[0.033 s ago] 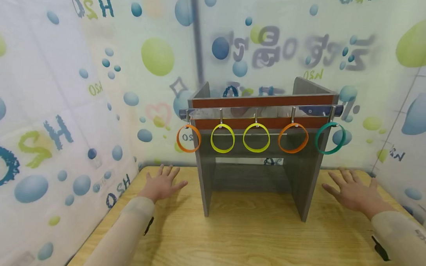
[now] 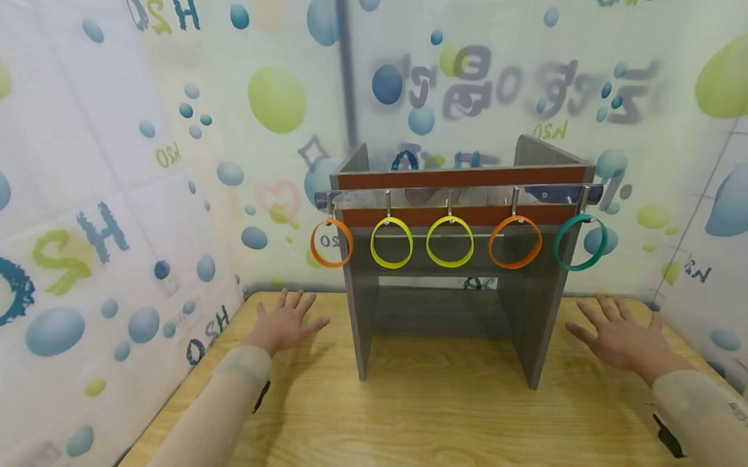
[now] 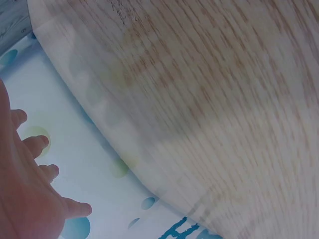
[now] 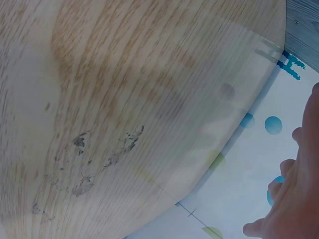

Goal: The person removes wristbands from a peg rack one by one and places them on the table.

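Note:
My left hand [image 2: 284, 324] is spread over the left side of the wooden table [image 2: 429, 428], palm down, holding nothing. On the right side my right hand [image 2: 624, 336] is spread the same way, fingers apart. Between them stands a grey rack [image 2: 547, 305] with a clear bar across its front. Several rings hang from metal hooks on this bar: an orange ring [image 2: 312, 248], two yellow ones, another orange ring [image 2: 491, 255] and a teal ring [image 2: 604, 250] at the right end. Each wrist view shows the fingers of its hand [image 3: 25, 189] [image 4: 291, 194] extended beyond the table edge.
Patterned wall covering [image 2: 276, 99] with blue and green dots rises behind the table and on both sides. Red-brown strips [image 2: 462, 176] run across the rack's upper front. Dark smudges [image 4: 122, 149] mark the tabletop in the right wrist view.

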